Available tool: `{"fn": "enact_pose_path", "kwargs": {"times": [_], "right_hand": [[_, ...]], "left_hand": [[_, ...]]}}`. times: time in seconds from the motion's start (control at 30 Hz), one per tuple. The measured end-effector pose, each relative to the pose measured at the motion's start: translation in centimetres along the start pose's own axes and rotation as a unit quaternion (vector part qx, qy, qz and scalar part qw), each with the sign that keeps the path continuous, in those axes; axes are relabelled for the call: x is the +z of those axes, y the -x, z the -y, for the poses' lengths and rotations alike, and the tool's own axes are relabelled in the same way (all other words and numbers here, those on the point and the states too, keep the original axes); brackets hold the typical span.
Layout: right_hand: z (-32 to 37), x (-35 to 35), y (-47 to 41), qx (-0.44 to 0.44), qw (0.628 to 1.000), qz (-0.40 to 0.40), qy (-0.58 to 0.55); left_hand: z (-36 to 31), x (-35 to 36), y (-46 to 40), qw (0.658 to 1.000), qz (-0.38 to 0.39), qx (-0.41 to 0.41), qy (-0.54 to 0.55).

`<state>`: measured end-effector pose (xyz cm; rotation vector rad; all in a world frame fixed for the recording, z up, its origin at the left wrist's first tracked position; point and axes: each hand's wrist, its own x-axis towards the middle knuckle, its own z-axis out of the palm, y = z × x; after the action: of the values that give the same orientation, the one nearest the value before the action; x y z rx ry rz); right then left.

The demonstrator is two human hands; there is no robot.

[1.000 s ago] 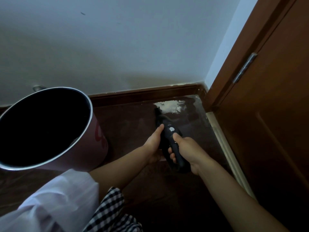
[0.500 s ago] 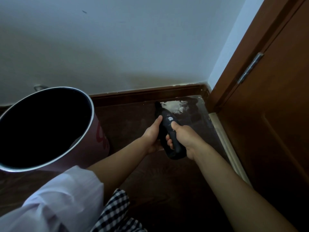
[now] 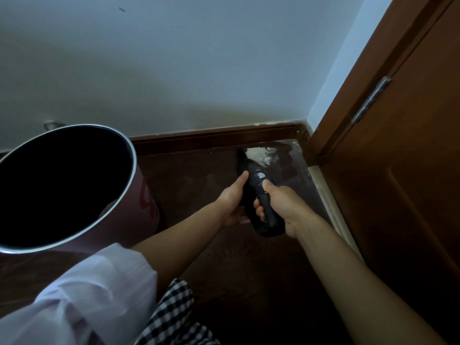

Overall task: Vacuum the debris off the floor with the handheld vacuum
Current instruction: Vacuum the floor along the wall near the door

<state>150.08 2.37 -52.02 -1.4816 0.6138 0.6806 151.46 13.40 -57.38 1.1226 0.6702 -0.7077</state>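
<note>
1. Black plastic forms the handheld vacuum point(image 3: 258, 192), which sits just right of the frame's centre, its slim nozzle angled down and away toward the corner where the skirting board point(image 3: 211, 139) meets the door frame point(image 3: 348, 90).
2. Right hand point(image 3: 281, 207): fingers curled round the rear handle, thumb laid along the top just below the pale round button point(image 3: 261, 175). This grip probably carries the weight and keeps the switch within reach.
3. Left hand point(image 3: 232, 197): cupped against the left side of the body, thumb extended along it toward the nozzle. Its fingers are hidden behind the casing, so how far they wrap cannot be told. It appears to steady and steer the tip.
4. Debris point(image 3: 263, 154): a pale, powdery white patch on the dark floor point(image 3: 199, 185), in the corner at centre right of the frame. The nozzle tip meets its left edge; whether it touches the floor cannot be told.
5. Appearance of the vacuum: matte, dark, tapering from a thick rounded rear end to a narrow pointed mouth; the button is its only light mark.
6. Round bin point(image 3: 69, 185): open and dark inside, with a metal rim, standing at left of the frame, well apart from the debris.
7. Brown wooden door point(image 3: 410, 170): fills the right edge, a metal hinge point(image 3: 371, 99) showing at upper right.
</note>
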Motion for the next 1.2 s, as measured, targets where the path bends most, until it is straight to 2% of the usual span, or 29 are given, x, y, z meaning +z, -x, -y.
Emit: {"fn": "enact_pose_path", "kwargs": {"times": [0.43, 0.7, 0.9, 1.2], "right_hand": [[-3.2, -1.8, 2.4, 0.016, 1.000, 0.000, 0.001], [-3.4, -1.5, 3.0, 0.012, 1.000, 0.017, 0.013], [-3.9, -2.6, 3.4, 0.013, 0.999, -0.026, -0.026], [-3.5, -4.0, 2.9, 0.007, 0.997, -0.043, -0.058]], "left_hand": [[2.7, 1.0, 2.6, 0.999, 0.022, -0.025, -0.010], [3.0, 0.8, 3.4, 0.999, 0.002, -0.039, 0.001], [3.4, 2.4, 3.5, 0.999, 0.027, -0.038, -0.029], [2.9, 3.7, 2.8, 0.997, 0.046, -0.039, -0.044]]}}
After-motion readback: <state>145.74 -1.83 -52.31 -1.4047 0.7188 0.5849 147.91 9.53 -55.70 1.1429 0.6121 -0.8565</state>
